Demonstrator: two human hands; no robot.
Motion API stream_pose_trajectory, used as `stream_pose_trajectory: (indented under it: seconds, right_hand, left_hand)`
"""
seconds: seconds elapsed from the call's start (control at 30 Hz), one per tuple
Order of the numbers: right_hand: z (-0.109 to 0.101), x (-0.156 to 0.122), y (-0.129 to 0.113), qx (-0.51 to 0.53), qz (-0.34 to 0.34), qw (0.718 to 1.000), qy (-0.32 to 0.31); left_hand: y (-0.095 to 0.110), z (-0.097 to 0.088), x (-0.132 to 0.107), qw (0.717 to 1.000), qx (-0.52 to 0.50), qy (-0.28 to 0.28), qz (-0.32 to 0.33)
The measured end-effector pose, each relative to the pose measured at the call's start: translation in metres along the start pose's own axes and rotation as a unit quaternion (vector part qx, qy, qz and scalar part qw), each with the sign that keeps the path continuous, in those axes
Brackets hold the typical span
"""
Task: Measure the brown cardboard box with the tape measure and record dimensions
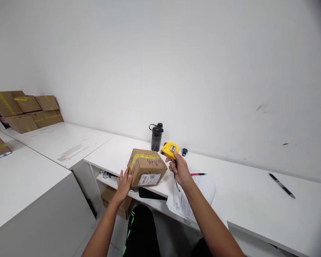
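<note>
A small cardboard box (139,170) stands at the front edge of the white desk, with yellow tape, dark handwriting and a white label on it. Gripping its left side is my left hand (123,185), fingers on the side face and thumb towards the front. My right hand (182,170) is closed around a yellow tape measure (169,150), held just right of the box's upper corner. No drawn-out blade can be made out. A dark wrist strap (176,182) hangs below that hand. Printed papers (186,205) lie under my right forearm, and a red and black pen (199,174) rests on them.
A dark water bottle (156,137) stands by the wall, with a small dark blue object (184,152) to its right. A box cutter or thick pen (282,185) lies far right. Taped cardboard boxes (29,110) are stacked back left. Below the desktop, a shelf holds a black item (151,193).
</note>
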State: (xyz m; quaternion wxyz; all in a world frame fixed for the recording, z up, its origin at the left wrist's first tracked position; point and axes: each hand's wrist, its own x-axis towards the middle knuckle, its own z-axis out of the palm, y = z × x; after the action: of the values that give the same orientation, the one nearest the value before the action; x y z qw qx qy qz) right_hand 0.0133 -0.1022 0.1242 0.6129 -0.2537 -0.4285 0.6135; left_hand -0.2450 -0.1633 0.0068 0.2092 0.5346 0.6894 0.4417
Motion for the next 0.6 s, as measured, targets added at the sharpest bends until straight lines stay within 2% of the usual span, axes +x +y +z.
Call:
stream_pose_trajectory:
  seconds: [0.07,0.1,0.2,0.23,0.27,0.33,0.4,0.43,0.5,0.6]
  right_hand:
    - [0.009,-0.003,0.003,0.001,-0.005,1.0,-0.013]
    - [0.013,-0.004,0.004,0.003,-0.009,1.0,-0.02]
    - [0.024,-0.01,0.002,0.005,-0.008,0.999,-0.053]
    - [0.026,-0.011,0.002,0.003,-0.005,0.998,-0.063]
    - [0.028,-0.012,0.001,-0.002,-0.003,0.997,-0.071]
    - [0.031,-0.013,0.001,-0.013,-0.006,0.997,-0.081]
    - [0.033,-0.013,0.003,-0.022,-0.011,0.996,-0.085]
    - [0.034,-0.013,0.004,-0.025,-0.013,0.996,-0.084]
    - [0.034,-0.012,0.007,-0.025,-0.018,0.997,-0.076]
    - [0.03,-0.011,0.009,-0.015,-0.029,0.998,-0.051]
  left_hand:
    - [0.002,0.012,-0.002,1.0,0.024,0.007,0.002]
    - [0.005,0.017,-0.003,0.999,0.027,0.029,0.005]
    - [0.027,0.018,-0.008,0.99,-0.003,0.141,0.021]
    - [0.038,0.014,-0.011,0.986,-0.029,0.162,0.029]
    - [0.05,0.01,-0.014,0.984,-0.061,0.165,0.037]
    - [0.075,0.0,-0.021,0.984,-0.117,0.124,0.053]
    - [0.096,-0.005,-0.025,0.985,-0.132,0.082,0.074]
    - [0.102,-0.005,-0.025,0.985,-0.126,0.083,0.081]
    - [0.105,0.004,-0.02,0.984,-0.118,0.117,0.065]
    - [0.091,0.029,-0.006,0.976,-0.174,0.131,-0.008]
